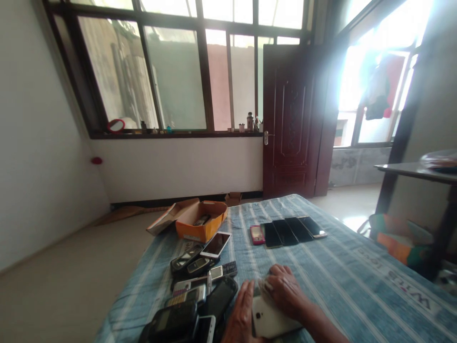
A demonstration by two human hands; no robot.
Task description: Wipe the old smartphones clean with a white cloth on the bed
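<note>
Lower centre: our left hand (241, 317), fingers straight and together, braces the white phone (269, 324). Our right hand (286, 291) pinches a pale wad (263, 287); we'd press lightly.

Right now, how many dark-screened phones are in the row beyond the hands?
4, left to right: the first phone beside the pink item, the second and third in the middle, the fourth at the right end. Another could be hidden beneath.

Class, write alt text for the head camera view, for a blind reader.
A right hand holds a pale wad at a white phone lying face down on blue striped cloth, the left hand at its edge. Leftward lie piled phones and an open orange box; farther off, a row of dark-screened phones.
</note>
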